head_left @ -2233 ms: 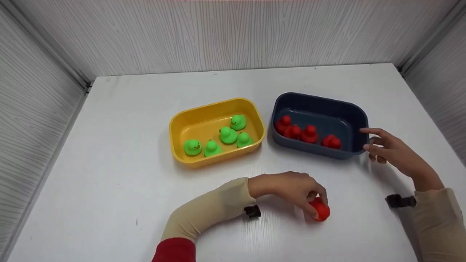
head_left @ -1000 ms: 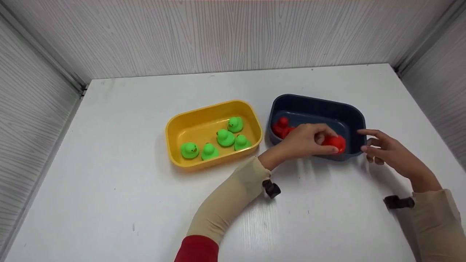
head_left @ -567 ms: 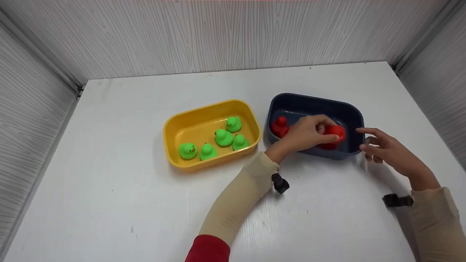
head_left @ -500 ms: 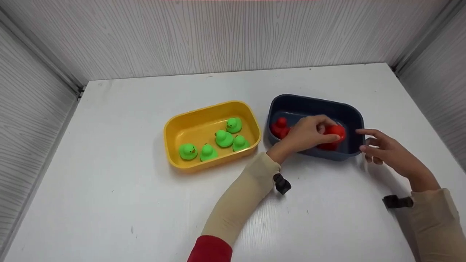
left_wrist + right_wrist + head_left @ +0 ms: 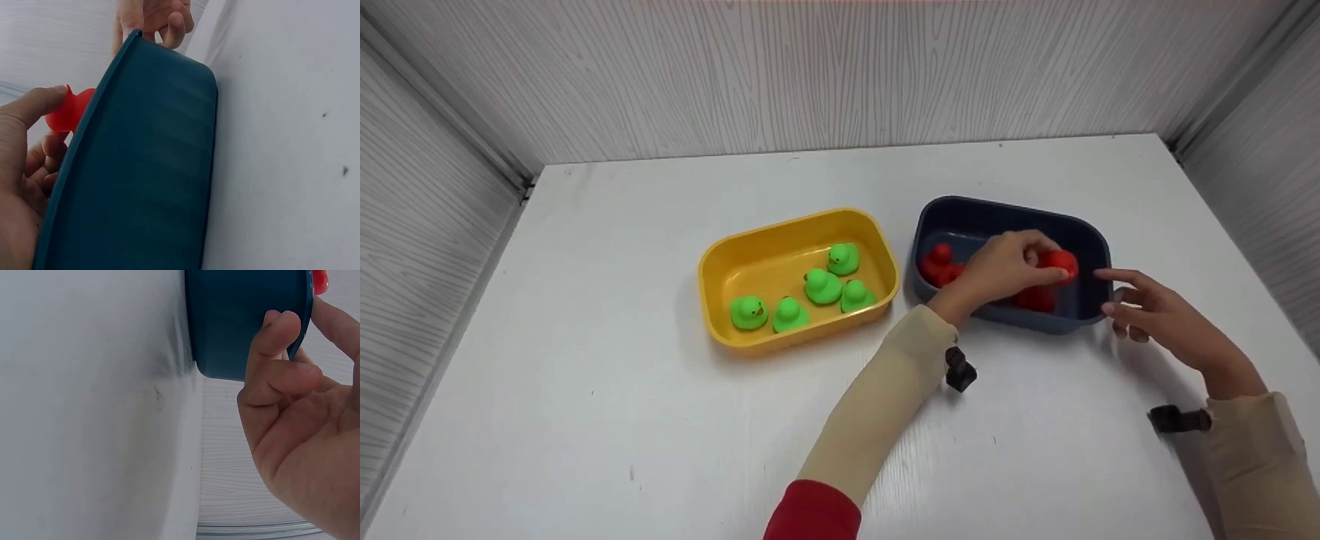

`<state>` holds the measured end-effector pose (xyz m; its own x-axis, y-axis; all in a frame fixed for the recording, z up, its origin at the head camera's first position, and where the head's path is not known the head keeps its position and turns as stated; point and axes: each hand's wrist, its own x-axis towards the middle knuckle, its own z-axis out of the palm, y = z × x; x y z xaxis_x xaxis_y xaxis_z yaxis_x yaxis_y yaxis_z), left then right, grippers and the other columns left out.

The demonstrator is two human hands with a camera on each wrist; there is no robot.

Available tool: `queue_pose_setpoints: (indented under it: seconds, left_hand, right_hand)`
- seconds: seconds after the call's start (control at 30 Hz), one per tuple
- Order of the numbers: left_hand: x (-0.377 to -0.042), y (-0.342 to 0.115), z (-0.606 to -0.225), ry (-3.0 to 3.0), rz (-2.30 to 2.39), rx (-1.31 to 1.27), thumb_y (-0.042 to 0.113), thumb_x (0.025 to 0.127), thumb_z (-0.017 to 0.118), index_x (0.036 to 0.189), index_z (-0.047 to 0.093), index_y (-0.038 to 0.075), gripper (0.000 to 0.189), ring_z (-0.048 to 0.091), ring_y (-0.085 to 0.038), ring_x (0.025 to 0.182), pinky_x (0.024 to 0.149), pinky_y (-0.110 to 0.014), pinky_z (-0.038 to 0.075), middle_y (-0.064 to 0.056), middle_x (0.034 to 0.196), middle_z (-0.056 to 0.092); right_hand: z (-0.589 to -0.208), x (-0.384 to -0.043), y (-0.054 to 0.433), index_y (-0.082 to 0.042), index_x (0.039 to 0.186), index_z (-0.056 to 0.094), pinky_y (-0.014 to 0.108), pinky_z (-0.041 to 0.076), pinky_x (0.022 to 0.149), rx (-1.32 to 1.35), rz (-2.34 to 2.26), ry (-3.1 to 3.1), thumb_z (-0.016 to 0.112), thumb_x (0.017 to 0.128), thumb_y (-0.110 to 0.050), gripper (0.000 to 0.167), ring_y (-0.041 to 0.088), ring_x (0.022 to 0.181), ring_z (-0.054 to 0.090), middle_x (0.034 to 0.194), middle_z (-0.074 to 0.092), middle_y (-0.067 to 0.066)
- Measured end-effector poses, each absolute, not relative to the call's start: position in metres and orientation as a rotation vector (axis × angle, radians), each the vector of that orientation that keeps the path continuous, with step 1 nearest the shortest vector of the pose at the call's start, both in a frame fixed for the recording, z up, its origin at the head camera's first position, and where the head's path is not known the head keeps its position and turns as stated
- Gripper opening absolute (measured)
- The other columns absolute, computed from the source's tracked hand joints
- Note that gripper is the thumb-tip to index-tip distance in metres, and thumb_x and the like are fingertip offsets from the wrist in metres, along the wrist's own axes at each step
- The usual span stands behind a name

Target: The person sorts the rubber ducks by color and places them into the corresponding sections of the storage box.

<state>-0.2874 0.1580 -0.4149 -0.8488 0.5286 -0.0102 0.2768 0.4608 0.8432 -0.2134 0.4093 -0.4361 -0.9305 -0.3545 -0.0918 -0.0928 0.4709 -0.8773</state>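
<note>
In the head view my left hand [image 5: 997, 270] pinches a red rubber duck [image 5: 1060, 264] above the right part of the navy bin [image 5: 1035, 322]. The left wrist view shows that duck [image 5: 70, 111] between thumb and fingers, just beyond the bin's rim. My right hand [image 5: 1166, 319] grips the bin's right end, one finger reaching over the rim and others curled outside, as the right wrist view also shows beside the bin wall [image 5: 236, 337]. More red ducks [image 5: 939, 259] lie in the bin, partly hidden by my left hand.
A yellow bin [image 5: 750, 259] stands left of the navy one, holding several green rubber ducks [image 5: 823, 286]. Both bins sit on a white table [image 5: 622, 375] with wood-patterned panels [image 5: 840, 75] behind it and at the sides.
My left hand picked the red duck off the table, carried it over the navy bin, and has lately shifted slightly right and away from me. The right hand stays at the bin's end.
</note>
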Motion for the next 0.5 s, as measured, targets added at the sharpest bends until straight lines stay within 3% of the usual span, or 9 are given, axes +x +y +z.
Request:
queue_pose_setpoints:
  seconds: [0.3, 0.5]
  left_hand:
    - [-0.300, 0.157, -0.425, 2.470, 1.367, 0.651, 0.035, 0.083, 0.076, 0.111, 0.069, 0.023, 0.032, 0.049, -0.006, 0.067, 0.059, -0.018, 0.039, 0.006, 0.079, 0.057]
    - [-0.303, 0.164, -0.428, 2.551, 1.234, 0.646, 0.042, 0.082, 0.075, 0.109, 0.069, 0.027, 0.032, 0.054, -0.005, 0.076, 0.067, -0.020, 0.043, 0.010, 0.090, 0.063]
  right_hand:
    - [-0.436, -0.214, 0.406, -0.014, 0.143, 0.037, 0.032, 0.037, 0.053, -0.360, -1.439, 2.453, 0.050, 0.100, -0.013, 0.045, 0.018, 0.063, 0.050, 0.080, 0.053, -0.004]
    - [-0.436, -0.213, 0.410, -0.012, 0.143, 0.037, 0.033, 0.036, 0.052, -0.360, -1.451, 2.448, 0.050, 0.100, -0.012, 0.045, 0.017, 0.062, 0.049, 0.078, 0.052, -0.004]
